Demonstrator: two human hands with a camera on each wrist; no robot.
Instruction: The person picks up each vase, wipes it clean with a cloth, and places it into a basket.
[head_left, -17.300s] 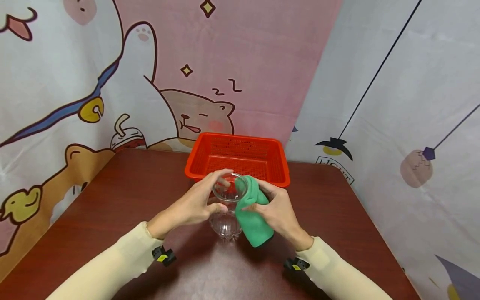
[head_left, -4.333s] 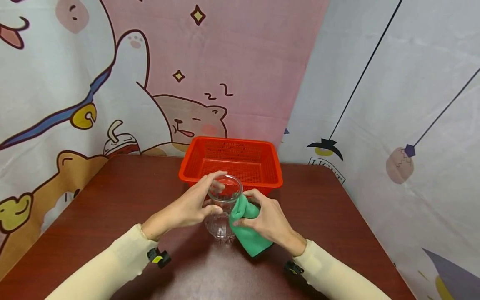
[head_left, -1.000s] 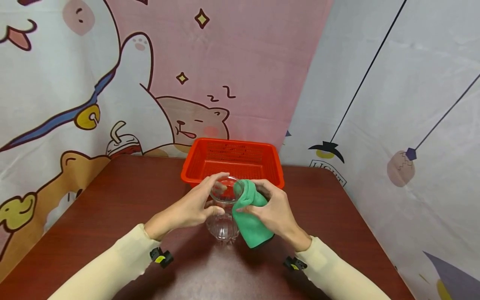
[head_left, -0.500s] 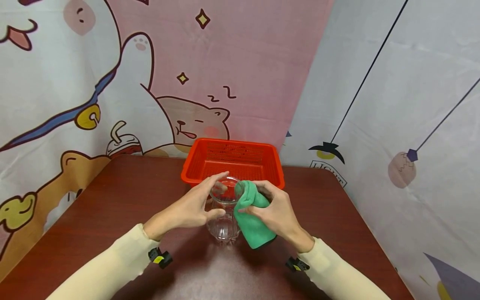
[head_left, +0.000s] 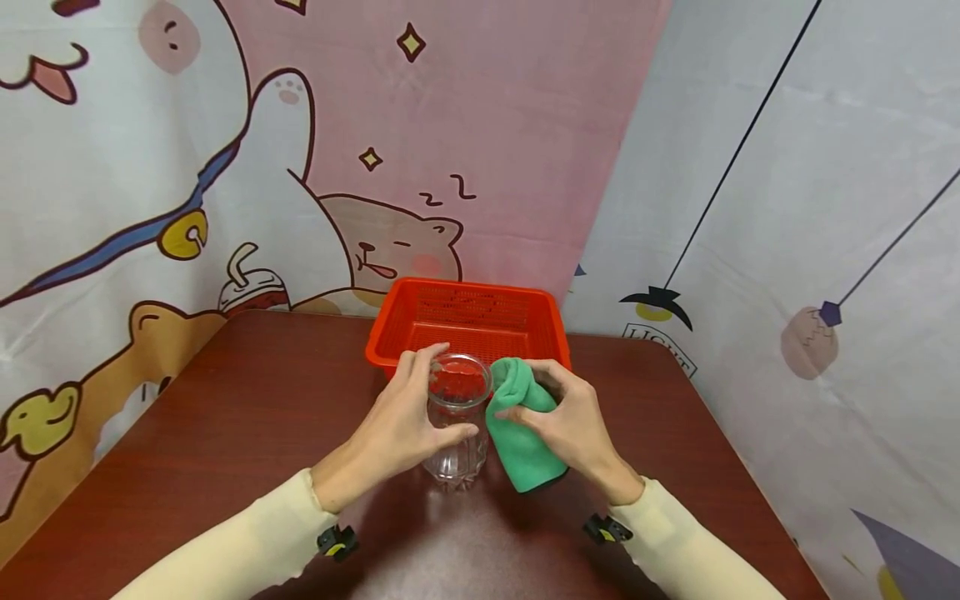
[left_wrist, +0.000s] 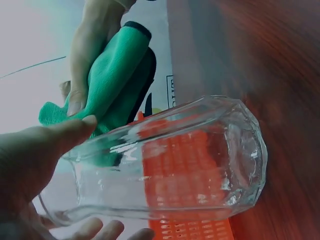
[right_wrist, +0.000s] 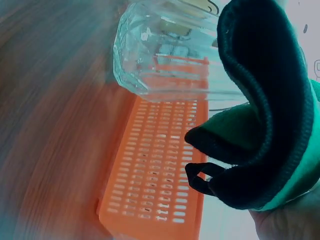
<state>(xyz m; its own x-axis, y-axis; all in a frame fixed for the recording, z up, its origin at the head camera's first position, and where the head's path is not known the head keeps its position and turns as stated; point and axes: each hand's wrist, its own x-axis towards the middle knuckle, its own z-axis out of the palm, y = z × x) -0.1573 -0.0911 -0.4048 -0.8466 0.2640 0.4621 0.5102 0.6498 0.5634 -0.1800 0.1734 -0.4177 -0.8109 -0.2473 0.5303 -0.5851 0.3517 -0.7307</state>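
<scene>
Wiping, I'd guess: L hand (head_left: 399, 432) w/ fingers round jar (head_left: 456, 460), R hand (head_left: 576, 418) gripping cloth (head_left: 521, 448) at jar's 3 o'clock; next prob. needs turning jar.

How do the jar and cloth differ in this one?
Look: the jar is clear; the cloth is green and dark-edged.
Pose: the jar is upright; the cloth is bent into folds.
Hold: the left hand curves round the jar; the right hand grips the cloth.
Shared: both are in front of the red basket.
</scene>
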